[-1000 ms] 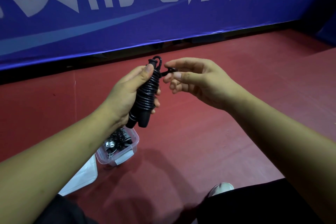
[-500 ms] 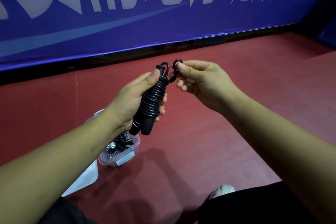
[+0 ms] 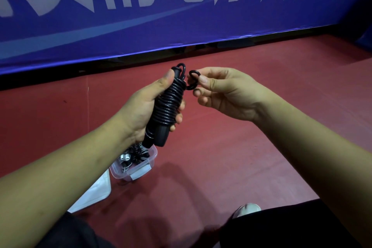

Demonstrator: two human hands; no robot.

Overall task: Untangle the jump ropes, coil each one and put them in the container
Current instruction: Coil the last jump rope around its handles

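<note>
Item: black jump rope (image 3: 169,104), its cord wound in tight turns round two handles laid side by side.
Position of item: held in the air above the red floor (image 3: 231,147), tilted, with the top end leaning away from the person and the handle butts pointing down toward the container.
Left hand (image 3: 145,106): wrapped round the coiled bundle from its left side. The thumb is pressed along the upper turns, and the fingertips show on the bundle's right edge.
Right hand (image 3: 225,94): just right of the bundle's top. Thumb and forefinger pinch the free end of the cord, and the other fingers are curled loosely beneath.
Free end (image 3: 193,73): a small loop standing just beside the bundle's top, joined to it by a short curl of cord.
Container (image 3: 141,174): clear plastic tub on the floor, open, below the left wrist and partly hidden by the handle butts.
Contents: black and pale coils; detail too small to tell.
Lid (image 3: 94,193): white, flat on the floor just beside the container, partly under the left forearm.
Backdrop: blue banner (image 3: 181,26) with white lettering along the far edge of the floor.
Also in view: toe of a pale shoe (image 3: 248,208).
</note>
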